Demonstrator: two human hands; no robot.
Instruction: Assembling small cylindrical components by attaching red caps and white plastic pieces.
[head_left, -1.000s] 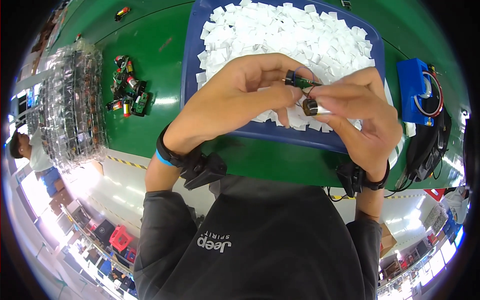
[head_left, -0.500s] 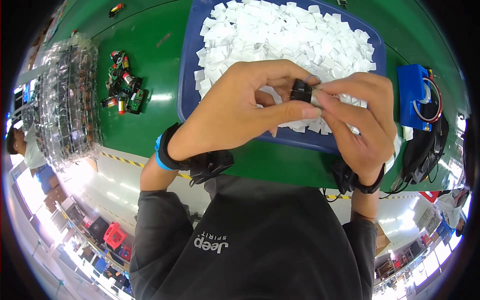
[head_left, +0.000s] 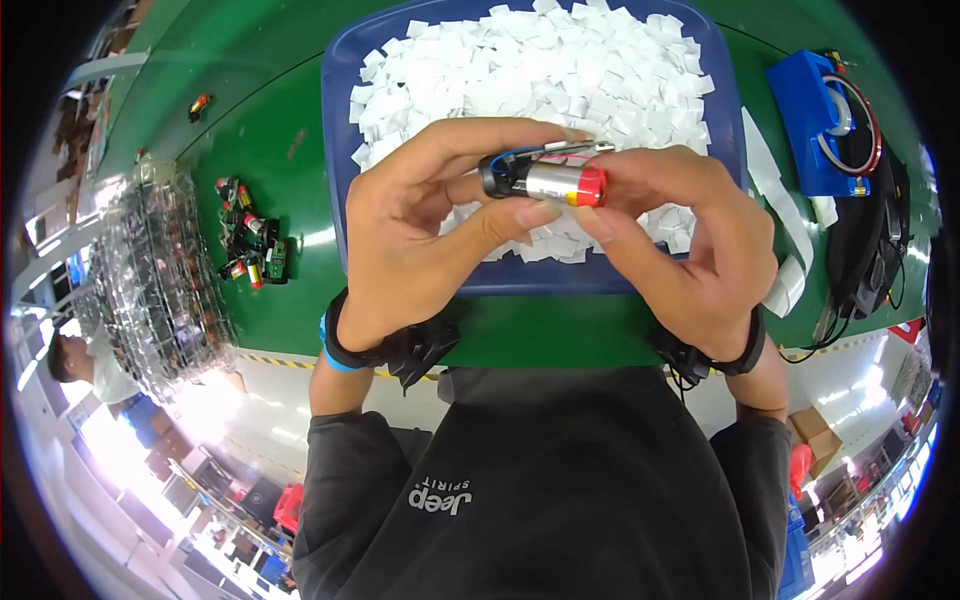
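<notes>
Over a blue tray (head_left: 338, 140) heaped with small white paper squares (head_left: 540, 75), I hold a small battery cell assembly in both hands. Its silver cylindrical battery cell (head_left: 555, 184) has a red end, and a black cap-like part (head_left: 492, 176) sits at the other end. Thin red and blue wires and a narrow flat strip run along its upper side. My left hand (head_left: 415, 215) is closed on the black end, thumb along the near side. My right hand (head_left: 705, 225) pinches around the red end, its thumb just below. The fingertips behind the cell are partly hidden.
Several similar battery assemblies (head_left: 250, 235) lie left on the green table (head_left: 310, 270), with one (head_left: 199, 106) farther back. Stacked clear plastic trays (head_left: 160, 270) stand at the left edge. On the right are a blue tape dispenser (head_left: 805, 125), a white paper strip (head_left: 770, 170) and a black bag (head_left: 865, 240).
The battery cell assembly has turned, so its silver side and red end now show. My right hand has shifted its grip to the red end. The view has shifted slightly.
</notes>
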